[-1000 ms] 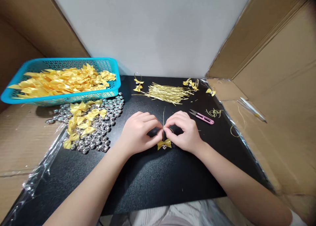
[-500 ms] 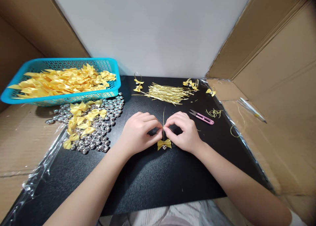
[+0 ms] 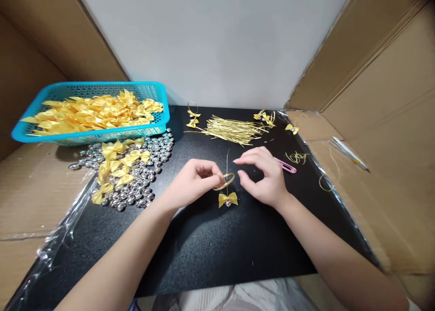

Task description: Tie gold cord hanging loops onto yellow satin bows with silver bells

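Note:
Between thumb and fingers, my left hand (image 3: 200, 182) pinches a gold cord (image 3: 231, 180) bent into a loop. A straight end of cord rises above the loop, and a strand runs down to a yellow ribbon bow (image 3: 223, 199). At the bow's middle sits a small silver bell (image 3: 228, 203); both lie on the black table below my fingers. My right hand (image 3: 263, 177) is just right of the loop, thumb and fingers apart, with nothing between them. It partly covers the pink thread snips (image 3: 288, 167), whose blades are hidden.
A blue basket (image 3: 166, 116) of yellow bows stands at the back left. Silver bells (image 3: 146, 184) and loose bows (image 3: 118, 171) lie before it. Cut gold cords (image 3: 234, 130), bows with bells (image 3: 265, 117) and cord scraps (image 3: 297, 157) lie farther back. A white cutter (image 3: 348, 153) rests on cardboard at right.
My right hand has let go of the cord, opened and moved right, over the snips' blades. The cord at my left fingers now shows as an open loop.

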`<action>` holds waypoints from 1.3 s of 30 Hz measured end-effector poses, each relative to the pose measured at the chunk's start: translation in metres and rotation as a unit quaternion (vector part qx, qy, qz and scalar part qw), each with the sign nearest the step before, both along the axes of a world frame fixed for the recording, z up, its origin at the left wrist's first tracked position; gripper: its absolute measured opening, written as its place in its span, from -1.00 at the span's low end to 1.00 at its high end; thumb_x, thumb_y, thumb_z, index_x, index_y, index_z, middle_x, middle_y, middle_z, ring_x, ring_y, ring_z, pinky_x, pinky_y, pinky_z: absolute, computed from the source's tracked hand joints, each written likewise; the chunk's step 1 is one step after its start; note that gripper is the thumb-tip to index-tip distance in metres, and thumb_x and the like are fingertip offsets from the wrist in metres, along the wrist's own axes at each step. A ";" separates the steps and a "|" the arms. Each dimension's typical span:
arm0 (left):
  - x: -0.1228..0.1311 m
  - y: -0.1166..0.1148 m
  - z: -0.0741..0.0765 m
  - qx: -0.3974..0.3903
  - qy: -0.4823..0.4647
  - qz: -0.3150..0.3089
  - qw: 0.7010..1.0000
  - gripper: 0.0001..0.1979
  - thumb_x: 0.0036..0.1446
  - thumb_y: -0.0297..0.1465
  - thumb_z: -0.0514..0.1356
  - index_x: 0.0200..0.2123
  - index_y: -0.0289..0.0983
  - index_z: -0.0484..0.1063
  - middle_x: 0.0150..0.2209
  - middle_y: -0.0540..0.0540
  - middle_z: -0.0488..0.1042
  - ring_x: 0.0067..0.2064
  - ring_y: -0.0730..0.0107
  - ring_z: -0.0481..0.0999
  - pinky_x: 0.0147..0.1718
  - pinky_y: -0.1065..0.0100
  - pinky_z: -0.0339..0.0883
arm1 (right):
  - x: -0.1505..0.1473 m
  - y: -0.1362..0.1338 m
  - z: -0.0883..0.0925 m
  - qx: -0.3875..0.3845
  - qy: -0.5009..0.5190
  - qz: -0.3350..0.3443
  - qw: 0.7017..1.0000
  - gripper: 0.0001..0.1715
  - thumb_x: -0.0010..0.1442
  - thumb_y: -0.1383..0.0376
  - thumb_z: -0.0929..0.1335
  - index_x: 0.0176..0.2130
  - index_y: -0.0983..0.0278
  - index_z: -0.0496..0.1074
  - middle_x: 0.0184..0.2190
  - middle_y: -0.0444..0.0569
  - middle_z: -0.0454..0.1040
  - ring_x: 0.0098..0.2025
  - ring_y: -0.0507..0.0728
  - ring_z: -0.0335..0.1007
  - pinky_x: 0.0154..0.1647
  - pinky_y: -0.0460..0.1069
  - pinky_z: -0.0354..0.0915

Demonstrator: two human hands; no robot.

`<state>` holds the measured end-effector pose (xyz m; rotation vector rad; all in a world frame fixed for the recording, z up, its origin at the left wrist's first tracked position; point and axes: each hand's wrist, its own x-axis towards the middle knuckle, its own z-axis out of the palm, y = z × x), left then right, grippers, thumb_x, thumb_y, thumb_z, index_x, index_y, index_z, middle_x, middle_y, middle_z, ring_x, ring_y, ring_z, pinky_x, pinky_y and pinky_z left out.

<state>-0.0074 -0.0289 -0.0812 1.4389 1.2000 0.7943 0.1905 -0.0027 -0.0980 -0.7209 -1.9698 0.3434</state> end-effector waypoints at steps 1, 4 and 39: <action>0.000 0.000 0.000 -0.016 -0.017 -0.001 1.000 -0.87 -0.06 -0.42 0.18 -0.59 -0.32 0.44 -0.60 0.04 0.41 -0.51 0.52 0.32 -0.45 0.47 0.18 | -0.001 -0.001 0.000 0.014 -0.019 0.007 1.000 -0.81 0.04 0.44 0.39 -0.27 0.27 0.50 -0.34 -0.01 0.53 -0.26 0.16 0.42 -0.20 0.11 0.32; 0.000 0.000 -0.001 -0.028 -0.023 0.000 0.999 -0.87 -0.08 -0.41 0.19 -0.60 -0.32 0.45 -0.62 0.06 0.38 -0.53 0.54 0.28 -0.48 0.48 0.14 | -0.004 -0.004 -0.003 0.000 -0.047 0.031 0.998 -0.81 0.04 0.36 0.43 -0.25 0.28 0.51 -0.32 0.02 0.53 -0.24 0.18 0.41 -0.21 0.14 0.31; 0.000 -0.006 0.004 0.126 0.053 0.013 0.990 -0.88 -0.02 -0.43 0.24 -0.56 -0.30 0.51 -0.56 -0.01 0.52 -0.46 0.43 0.41 -0.38 0.40 0.28 | -0.014 -0.011 -0.004 -0.038 0.025 0.032 0.998 -0.86 0.17 0.40 0.35 -0.42 0.22 0.38 -0.47 -0.09 0.45 -0.34 0.10 0.37 -0.27 0.06 0.32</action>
